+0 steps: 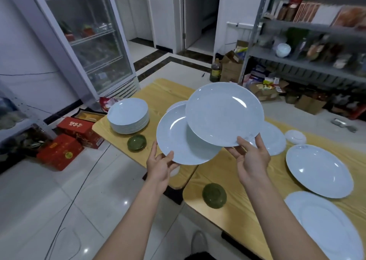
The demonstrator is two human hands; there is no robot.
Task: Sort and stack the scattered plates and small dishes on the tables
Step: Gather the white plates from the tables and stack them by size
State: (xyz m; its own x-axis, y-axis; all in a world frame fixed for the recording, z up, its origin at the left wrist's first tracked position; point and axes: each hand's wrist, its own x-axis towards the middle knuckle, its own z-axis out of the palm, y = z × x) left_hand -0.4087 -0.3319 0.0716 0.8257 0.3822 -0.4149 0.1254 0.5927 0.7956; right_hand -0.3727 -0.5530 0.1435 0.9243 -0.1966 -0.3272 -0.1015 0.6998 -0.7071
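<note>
My left hand (pixel 159 165) pinches the near rim of a white plate (pixel 176 141) held above the gap between two wooden tables. My right hand (pixel 251 160) grips the near rim of a second white plate (pixel 223 113), which is tilted and overlaps the first from above. A tall stack of white plates (pixel 128 115) stands on the far table (pixel 164 91). More white plates lie on the near table (pixel 237 206): one (pixel 318 170) at the right, one (pixel 324 226) at the bottom right, one (pixel 274 139) behind my right hand. Another plate edge (pixel 175 105) peeks out behind the held plates.
Two small green dishes sit on the tables, one (pixel 137 142) by the stack, one (pixel 214 195) near the front edge. A small white dish (pixel 295 136) lies upside down at the right. Red boxes (pixel 67 141) stand on the floor at left, a glass-door fridge (pixel 85 32) behind, shelving (pixel 309 42) at right.
</note>
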